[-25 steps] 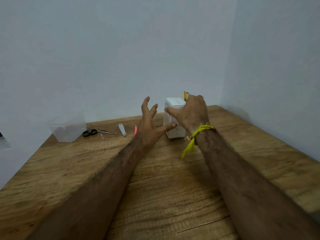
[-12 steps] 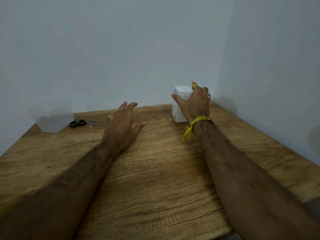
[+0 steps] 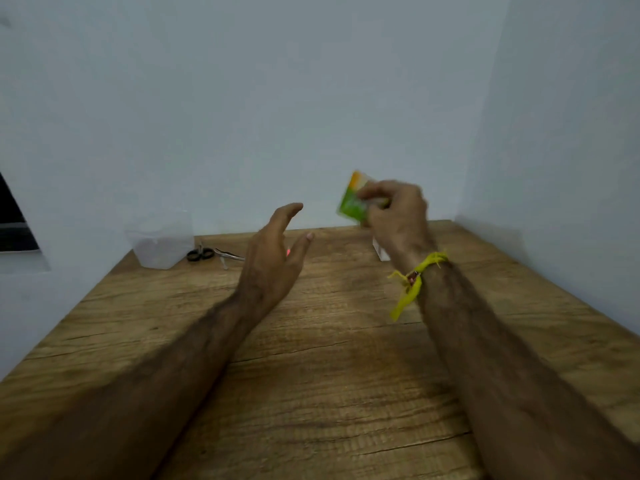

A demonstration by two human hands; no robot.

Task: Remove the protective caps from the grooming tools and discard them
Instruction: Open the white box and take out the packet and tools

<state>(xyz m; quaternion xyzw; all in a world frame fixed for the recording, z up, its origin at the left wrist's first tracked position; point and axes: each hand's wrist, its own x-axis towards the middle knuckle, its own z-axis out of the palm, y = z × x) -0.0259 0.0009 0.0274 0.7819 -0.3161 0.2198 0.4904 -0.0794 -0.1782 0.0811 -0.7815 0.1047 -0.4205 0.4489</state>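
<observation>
CHANGE: right hand [image 3: 394,209] has lifted green packet [image 3: 353,202] off the table [image 3: 311,375], pinching it | left hand [image 3: 277,258] released, rising toward it | grooming tools [image 3: 214,254] untouched, centre-left | caps still on, likely

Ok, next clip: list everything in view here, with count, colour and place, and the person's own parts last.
packet: one, green and orange, blurred, held up in the air near the back wall
white box: one, white, mostly hidden behind the right wrist, on the table
container: one, translucent, back left of the table
scissors: one, black handles, just right of the container
metal tool: one, silver, right of the scissors; type unclear
pink item: one, only a sliver shows behind the left hand
table: one, brown wood grain
wristband: one, yellow, on the right wrist
left hand: open, raised above the table, holding nothing
right hand: grips the packet
</observation>
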